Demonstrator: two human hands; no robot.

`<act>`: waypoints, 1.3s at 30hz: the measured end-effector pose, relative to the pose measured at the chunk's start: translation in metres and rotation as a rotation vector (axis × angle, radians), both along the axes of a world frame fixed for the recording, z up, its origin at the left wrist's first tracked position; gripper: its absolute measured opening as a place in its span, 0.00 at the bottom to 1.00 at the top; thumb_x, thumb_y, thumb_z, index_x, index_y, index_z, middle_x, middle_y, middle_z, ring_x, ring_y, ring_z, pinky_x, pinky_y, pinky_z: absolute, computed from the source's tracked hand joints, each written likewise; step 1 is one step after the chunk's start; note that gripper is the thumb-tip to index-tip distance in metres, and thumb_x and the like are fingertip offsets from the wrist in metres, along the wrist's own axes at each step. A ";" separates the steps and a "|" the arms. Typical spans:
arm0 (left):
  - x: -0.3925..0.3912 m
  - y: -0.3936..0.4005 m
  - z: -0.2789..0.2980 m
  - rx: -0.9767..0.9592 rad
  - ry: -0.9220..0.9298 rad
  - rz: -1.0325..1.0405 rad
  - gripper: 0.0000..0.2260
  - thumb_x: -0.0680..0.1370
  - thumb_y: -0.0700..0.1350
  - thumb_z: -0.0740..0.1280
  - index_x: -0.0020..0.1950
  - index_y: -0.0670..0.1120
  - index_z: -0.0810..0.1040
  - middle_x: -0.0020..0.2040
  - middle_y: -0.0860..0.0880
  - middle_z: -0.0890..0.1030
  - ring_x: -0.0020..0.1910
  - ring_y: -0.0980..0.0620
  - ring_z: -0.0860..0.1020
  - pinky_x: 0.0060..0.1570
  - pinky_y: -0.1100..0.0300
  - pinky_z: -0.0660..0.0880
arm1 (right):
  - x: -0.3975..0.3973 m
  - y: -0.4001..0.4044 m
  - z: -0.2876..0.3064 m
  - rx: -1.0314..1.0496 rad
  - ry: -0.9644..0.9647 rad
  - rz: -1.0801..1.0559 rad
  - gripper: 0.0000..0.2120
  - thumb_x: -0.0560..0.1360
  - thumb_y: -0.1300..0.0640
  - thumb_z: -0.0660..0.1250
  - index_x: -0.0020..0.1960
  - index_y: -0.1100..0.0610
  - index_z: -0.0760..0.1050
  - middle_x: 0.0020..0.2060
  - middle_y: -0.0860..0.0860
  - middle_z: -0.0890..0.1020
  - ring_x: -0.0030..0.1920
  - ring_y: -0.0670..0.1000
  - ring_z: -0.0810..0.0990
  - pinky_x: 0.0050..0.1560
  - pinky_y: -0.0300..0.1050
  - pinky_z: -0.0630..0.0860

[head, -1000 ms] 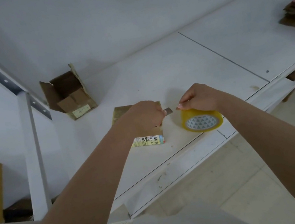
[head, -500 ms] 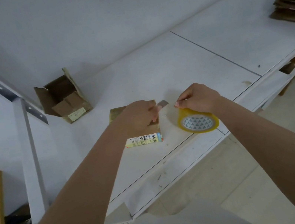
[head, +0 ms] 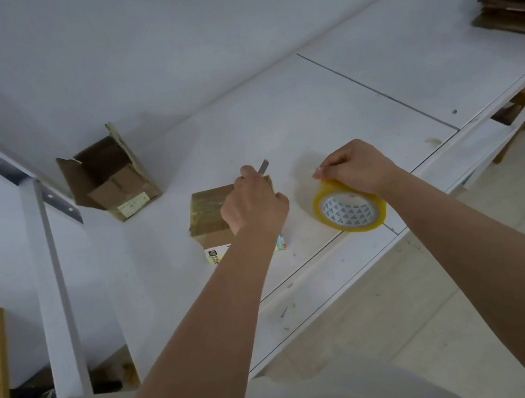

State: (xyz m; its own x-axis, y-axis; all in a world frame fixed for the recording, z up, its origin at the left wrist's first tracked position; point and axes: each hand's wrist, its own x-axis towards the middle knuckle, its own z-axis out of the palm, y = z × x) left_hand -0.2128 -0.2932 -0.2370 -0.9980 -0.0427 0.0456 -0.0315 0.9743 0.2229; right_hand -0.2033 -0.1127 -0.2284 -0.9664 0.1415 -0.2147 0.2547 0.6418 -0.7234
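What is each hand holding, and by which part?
The left hand grips a thin grey blade by its lower end, above a small taped box. The right hand holds the yellow tape roll by its upper rim.

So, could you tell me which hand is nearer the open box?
Left. The left hand, holding a blade over the taped box, is right of the open box; the right hand, farther right, holds the tape roll.
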 end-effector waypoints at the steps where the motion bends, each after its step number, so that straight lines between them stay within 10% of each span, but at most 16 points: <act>1: 0.001 0.001 -0.001 -0.006 -0.003 -0.007 0.18 0.75 0.51 0.67 0.56 0.44 0.64 0.48 0.48 0.74 0.47 0.42 0.80 0.30 0.57 0.61 | 0.001 0.000 0.000 -0.005 0.005 -0.011 0.05 0.72 0.44 0.71 0.42 0.43 0.84 0.40 0.39 0.82 0.46 0.48 0.81 0.55 0.52 0.78; 15: 0.007 -0.087 0.025 0.062 -0.209 -0.841 0.26 0.72 0.45 0.74 0.68 0.51 0.72 0.52 0.52 0.78 0.48 0.54 0.74 0.45 0.65 0.69 | -0.002 -0.014 0.016 -0.144 0.043 0.044 0.05 0.71 0.46 0.73 0.44 0.45 0.85 0.45 0.43 0.84 0.50 0.50 0.81 0.59 0.56 0.77; 19: 0.002 -0.094 0.031 0.250 -0.294 -0.644 0.31 0.69 0.54 0.77 0.68 0.55 0.69 0.51 0.57 0.74 0.49 0.55 0.74 0.40 0.71 0.66 | -0.002 -0.027 0.026 -0.197 0.068 0.095 0.03 0.72 0.49 0.73 0.43 0.45 0.86 0.46 0.45 0.85 0.51 0.51 0.82 0.60 0.56 0.76; 24: 0.002 -0.065 0.040 0.718 0.023 -0.122 0.14 0.73 0.64 0.67 0.39 0.55 0.75 0.36 0.58 0.78 0.35 0.59 0.76 0.36 0.62 0.71 | 0.001 -0.037 0.046 -0.265 0.145 0.164 0.04 0.73 0.53 0.72 0.45 0.49 0.86 0.43 0.46 0.86 0.46 0.48 0.84 0.55 0.48 0.80; 28: 0.003 -0.036 0.046 0.725 -0.079 -0.137 0.25 0.72 0.72 0.61 0.33 0.50 0.75 0.28 0.57 0.76 0.30 0.61 0.74 0.34 0.62 0.68 | 0.003 -0.044 0.060 -0.266 0.195 0.215 0.05 0.75 0.51 0.71 0.42 0.48 0.85 0.37 0.46 0.86 0.39 0.46 0.85 0.46 0.42 0.79; 33: 0.004 -0.034 0.047 0.796 0.068 -0.138 0.17 0.77 0.58 0.68 0.33 0.49 0.76 0.24 0.61 0.76 0.27 0.66 0.74 0.33 0.67 0.66 | 0.003 -0.045 0.063 -0.261 0.130 0.257 0.06 0.75 0.47 0.70 0.45 0.46 0.85 0.40 0.43 0.86 0.40 0.43 0.84 0.41 0.36 0.76; 39: 0.015 -0.069 0.045 0.570 0.211 -0.125 0.17 0.77 0.55 0.68 0.35 0.46 0.70 0.30 0.50 0.73 0.31 0.51 0.71 0.32 0.58 0.66 | 0.008 -0.034 0.071 -0.441 0.029 0.357 0.23 0.64 0.37 0.71 0.52 0.51 0.83 0.45 0.49 0.86 0.44 0.49 0.85 0.40 0.36 0.79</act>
State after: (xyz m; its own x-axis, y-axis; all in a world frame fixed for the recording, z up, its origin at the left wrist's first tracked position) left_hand -0.1974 -0.3627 -0.1922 -0.9689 -0.0013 0.2473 0.1772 0.6939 0.6979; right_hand -0.1948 -0.1468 -0.1579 -0.9443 -0.2920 -0.1520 0.0532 0.3202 -0.9459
